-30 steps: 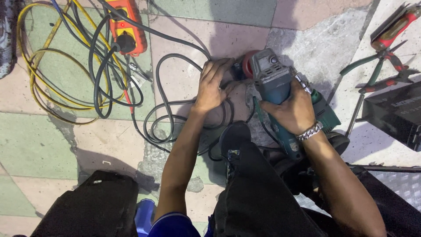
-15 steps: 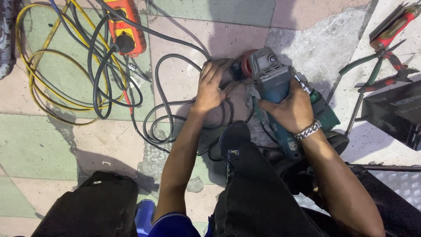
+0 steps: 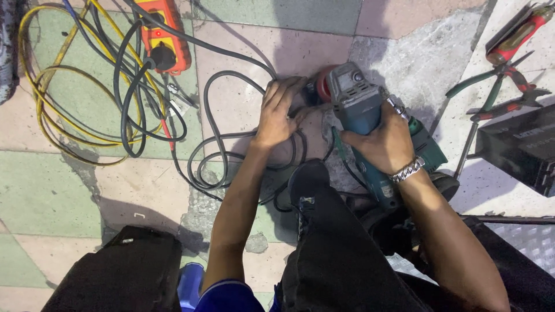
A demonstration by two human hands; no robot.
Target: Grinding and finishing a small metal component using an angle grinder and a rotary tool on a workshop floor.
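A teal and grey angle grinder (image 3: pixel 361 107) lies on the tiled floor in front of my knee. My right hand (image 3: pixel 378 141), with a metal bracelet on the wrist, is shut around the grinder's body. My left hand (image 3: pixel 279 112) rests flat on the floor beside the grinder's red disc end (image 3: pixel 321 86), its fingers pressing there over a loop of black cable (image 3: pixel 217 144). What lies under the left palm is hidden.
An orange power strip (image 3: pixel 165 40) with a black plug sits at the top left amid coils of yellow cable (image 3: pixel 43 115) and black cable. Red-handled and green-handled pliers (image 3: pixel 503 81) and a black box (image 3: pixel 520 150) lie at right. A black bag (image 3: pixel 124 271) is at lower left.
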